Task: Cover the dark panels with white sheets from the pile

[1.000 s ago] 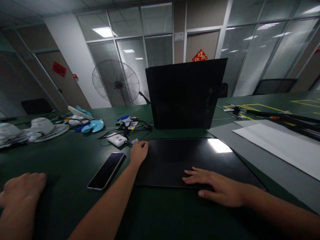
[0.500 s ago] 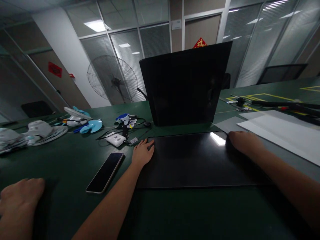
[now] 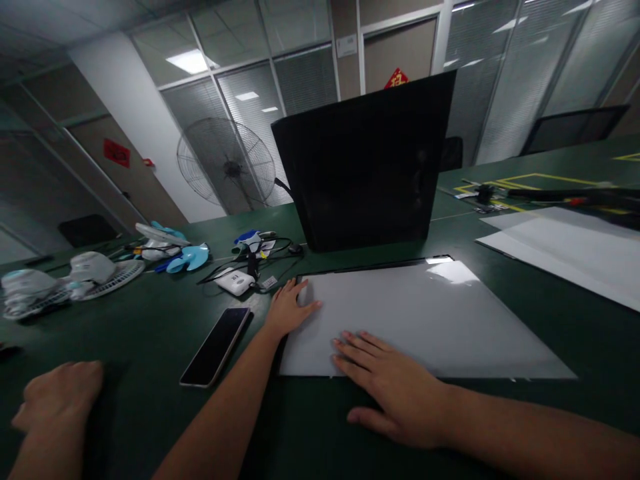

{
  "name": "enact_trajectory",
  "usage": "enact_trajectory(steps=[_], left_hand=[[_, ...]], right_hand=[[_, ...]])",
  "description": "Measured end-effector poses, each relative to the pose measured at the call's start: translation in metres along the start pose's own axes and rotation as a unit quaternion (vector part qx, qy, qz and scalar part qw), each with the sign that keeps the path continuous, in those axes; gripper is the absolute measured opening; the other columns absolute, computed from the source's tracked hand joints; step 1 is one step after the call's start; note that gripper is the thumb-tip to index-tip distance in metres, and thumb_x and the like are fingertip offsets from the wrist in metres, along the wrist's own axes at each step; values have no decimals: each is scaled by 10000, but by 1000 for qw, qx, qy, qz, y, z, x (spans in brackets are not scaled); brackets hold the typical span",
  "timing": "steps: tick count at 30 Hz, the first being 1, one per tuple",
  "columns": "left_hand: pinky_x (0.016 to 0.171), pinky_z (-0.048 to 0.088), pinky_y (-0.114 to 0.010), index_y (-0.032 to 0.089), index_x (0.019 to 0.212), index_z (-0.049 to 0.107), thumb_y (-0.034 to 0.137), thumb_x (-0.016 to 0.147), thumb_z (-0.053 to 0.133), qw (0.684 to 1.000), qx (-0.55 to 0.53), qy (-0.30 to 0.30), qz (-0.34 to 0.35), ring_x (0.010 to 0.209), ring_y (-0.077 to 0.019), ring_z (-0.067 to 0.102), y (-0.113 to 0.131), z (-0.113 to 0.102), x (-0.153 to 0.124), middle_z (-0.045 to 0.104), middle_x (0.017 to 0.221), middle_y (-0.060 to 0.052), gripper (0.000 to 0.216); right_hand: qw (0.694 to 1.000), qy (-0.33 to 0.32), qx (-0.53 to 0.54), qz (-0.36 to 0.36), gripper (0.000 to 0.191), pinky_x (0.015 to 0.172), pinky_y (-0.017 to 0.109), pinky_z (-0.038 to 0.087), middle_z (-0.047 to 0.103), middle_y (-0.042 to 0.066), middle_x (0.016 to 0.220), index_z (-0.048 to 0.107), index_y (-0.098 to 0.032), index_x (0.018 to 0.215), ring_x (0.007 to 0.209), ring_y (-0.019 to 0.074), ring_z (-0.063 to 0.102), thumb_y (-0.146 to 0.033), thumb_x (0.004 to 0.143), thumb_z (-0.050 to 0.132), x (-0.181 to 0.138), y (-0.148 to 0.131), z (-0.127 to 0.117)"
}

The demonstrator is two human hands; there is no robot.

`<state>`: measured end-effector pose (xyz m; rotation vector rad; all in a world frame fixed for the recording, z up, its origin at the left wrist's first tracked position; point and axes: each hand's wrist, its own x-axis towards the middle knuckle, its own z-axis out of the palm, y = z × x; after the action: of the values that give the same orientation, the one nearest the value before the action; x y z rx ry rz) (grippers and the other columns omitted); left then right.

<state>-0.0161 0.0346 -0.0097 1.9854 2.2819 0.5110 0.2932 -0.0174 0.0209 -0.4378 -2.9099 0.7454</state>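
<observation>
Looks dim; glares white near the far right corner of the pale sheet (image 3: 410, 310), mirrors lights in the glass partition (image 3: 305, 77), stretches toward the edges

Dark-screened smartphone (image 3: 215, 347) on the green desk (image 3: 150, 347), white device (image 3: 234, 282) beside black cables (image 3: 253, 267), light-blue fan blades (image 3: 189, 259), wire-caged fan (image 3: 232, 168) behind, mesh-backed chair (image 3: 575, 130)

on the flat dark-green bench (image 3: 150, 347), a thin pale-grey rectangular sheet (image 3: 400, 307) lies over a flat black rectangular panel (image 3: 370, 267). from that sheet, a large black upright slab (image 3: 365, 167) stands at twelve o'clock, flat white sheets (image 3: 580, 247) lie at two, a slim black rectangular phone (image 3: 216, 347) at nine and a small white rounded box (image 3: 235, 282) at ten.
</observation>
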Motion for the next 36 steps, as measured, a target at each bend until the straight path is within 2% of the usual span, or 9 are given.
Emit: enact_trajectory(steps=[5,8,10,13,16,20,24,31,36], left_hand=[[1237,290,-462,216,1455,570,577,884,675,1000,-11,15,-8,1500,-303,407,0,-1,1,459,1594,-169,684],[1225,318,-449,211,1433,595,520,892,683,1000,-16,17,-5,1484,-302,432,0,-1,2,478,1581,-168,629],[1220,325,-456,222,1419,610,508,902,672,1000,-9,15,-2,1479,-308,440,0,-1,1,479,1582,-158,594],[1225,315,-467,223,1422,609,514,921,640,1000,5,11,0,1481,-313,435,1,-1,-1,477,1582,-162,580],[1231,296,-478,206,1441,592,519,928,625,1000,13,7,-2,1492,-325,414,3,-1,-1,452,1592,-191,601],[1232,285,-485,210,1440,597,541,982,518,1000,9,5,-10,1505,-334,390,6,-1,-1,451,1594,-190,571],[1231,286,-488,196,1450,586,521,1032,395,1000,12,-2,-13,1520,-331,363,12,-1,-2,456,1591,-187,564],[1234,283,-463,172,1476,554,479,1028,401,999,43,-13,-20,1524,-321,356,24,-4,-5,445,1596,-195,565],[1227,301,-471,192,1476,549,450,1020,428,998,56,-3,-10,1506,-319,391,23,-4,-6,456,1595,-172,538]], right_hand=[[997,-40,31,-65,773,1307,475,76,189,73,1674,287,-222,1625,1563,243,165,-652,996,420,-7,8,-22],[997,30,-33,-66,677,1296,504,131,295,47,1651,361,-273,1597,1539,236,258,-585,1005,461,-13,37,-45],[983,144,-115,3,585,1279,520,176,404,35,1603,443,-315,1553,1500,240,340,-519,1006,485,-23,73,-68],[904,279,-217,240,551,1215,432,313,450,71,1567,481,-259,1526,1437,228,415,-468,1017,439,-54,147,-108],[844,295,-233,383,637,1173,544,297,413,247,1549,492,-58,1493,1458,355,348,-409,962,507,-105,216,-137],[757,270,-193,563,543,823,519,487,608,286,1305,708,-120,1254,1084,388,617,-510,935,507,-171,270,-143],[728,246,-178,614,550,638,384,444,681,202,1179,720,-246,1252,819,301,637,-592,952,416,-194,288,-132],[744,219,-254,578,446,749,418,421,680,234,1099,725,-190,1165,874,330,638,-348,961,361,-176,278,-131],[720,287,-288,562,458,743,391,406,697,193,1082,634,-221,1290,885,312,643,-380,988,329,-177,263,-132]])
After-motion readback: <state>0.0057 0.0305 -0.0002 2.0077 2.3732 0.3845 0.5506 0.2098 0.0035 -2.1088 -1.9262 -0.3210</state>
